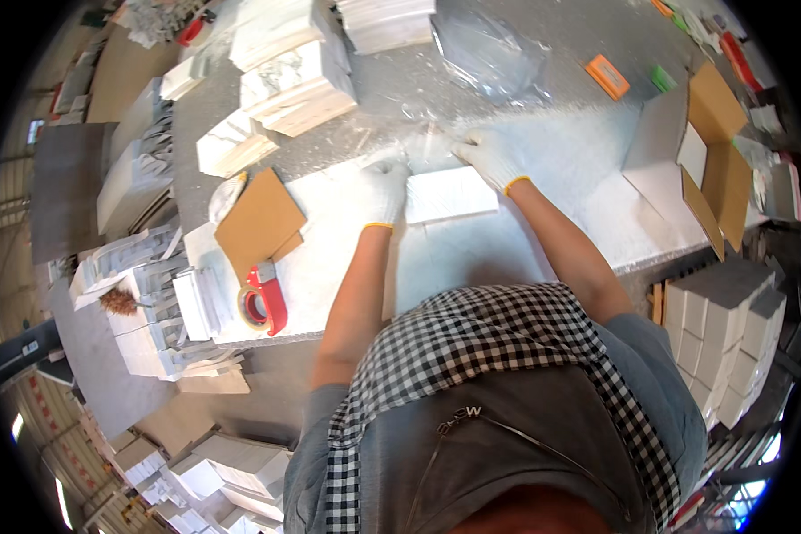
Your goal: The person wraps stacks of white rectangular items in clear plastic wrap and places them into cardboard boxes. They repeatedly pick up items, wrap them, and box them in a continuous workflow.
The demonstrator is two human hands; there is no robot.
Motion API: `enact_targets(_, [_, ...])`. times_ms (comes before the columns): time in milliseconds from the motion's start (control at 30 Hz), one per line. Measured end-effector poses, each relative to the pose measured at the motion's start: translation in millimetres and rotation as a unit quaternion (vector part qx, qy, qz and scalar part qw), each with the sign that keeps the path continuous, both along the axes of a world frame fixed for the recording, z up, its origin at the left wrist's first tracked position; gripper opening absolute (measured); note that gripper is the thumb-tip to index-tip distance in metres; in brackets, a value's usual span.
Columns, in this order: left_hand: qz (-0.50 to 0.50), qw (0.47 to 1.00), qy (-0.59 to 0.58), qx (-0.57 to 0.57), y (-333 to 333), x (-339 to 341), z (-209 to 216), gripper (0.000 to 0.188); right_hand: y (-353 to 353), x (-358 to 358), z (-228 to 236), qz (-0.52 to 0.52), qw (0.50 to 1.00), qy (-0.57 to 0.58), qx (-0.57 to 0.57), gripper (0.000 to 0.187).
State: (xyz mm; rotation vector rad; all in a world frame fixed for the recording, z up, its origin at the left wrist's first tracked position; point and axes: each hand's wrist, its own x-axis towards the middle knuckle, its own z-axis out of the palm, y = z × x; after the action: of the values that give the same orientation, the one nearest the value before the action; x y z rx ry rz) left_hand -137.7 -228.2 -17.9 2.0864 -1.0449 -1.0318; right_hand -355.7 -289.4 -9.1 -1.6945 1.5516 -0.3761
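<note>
Two hands, the left hand (383,191) and the right hand (489,158), both wearing white gloves (379,209) with yellow cuffs, are flanking one flat, white rectangular slab (451,196) lying on the pale worktop (583,151). The left fingers are curling just beside its left edge; the right hand is bending around its far right corner. Whether either is gripping the film beyond the slab cannot be told. One heap of clear, crinkled plastic (494,53) is lying farther out, near one orange block (607,77) and one green block (662,78). One open carton, white outside and brown inside (657,160), is blocking the right side. At least four stacks of white, grey-veined tiles (298,89) are crowding the far left; nearer, one brown cardboard piece (256,222) is lying beside one red tape dispenser (275,301).
</note>
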Motion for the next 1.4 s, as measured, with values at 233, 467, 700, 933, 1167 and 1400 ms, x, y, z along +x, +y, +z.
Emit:
enact_targets(233, [-0.101, 0.847, -0.489, -0.182, -31.0, 53.6, 35.8, 0.039, -14.9, 0.2, -17.8, 0.010, 0.999, -0.046, -0.004, 0.029])
enact_targets(467, [-0.187, 0.802, -0.557, -0.109, -121.6, 164.1, 130.3, 0.093, -13.2, 2.5, -20.4, -0.004, 0.997, -0.072, 0.041, 0.026])
enact_targets(700, [-0.217, 0.936, -0.250, -0.120, -152.3, 229.4, 122.7, 0.116, -7.9, 4.5, -12.4, -0.007, 0.999, -0.035, 0.012, 0.027])
enact_targets(933, [-0.264, 0.838, -0.478, -0.009, -137.7, 201.7, 153.5, 0.109, -7.1, 0.9, 5.1, 0.025, 0.999, 0.036, 0.032, 0.035])
enact_targets(1167, [-0.346, 0.788, -0.508, -0.033, -148.3, 182.6, 156.3, 0.098, -4.5, 1.4, -1.2, 0.017, 0.999, 0.011, 0.040, 0.036])
enact_targets(1400, [-0.326, 0.780, -0.533, -0.034, -127.5, 150.9, 166.5, 0.088, -12.1, -3.7, -28.1, 0.014, 0.999, -0.050, 0.015, 0.031])
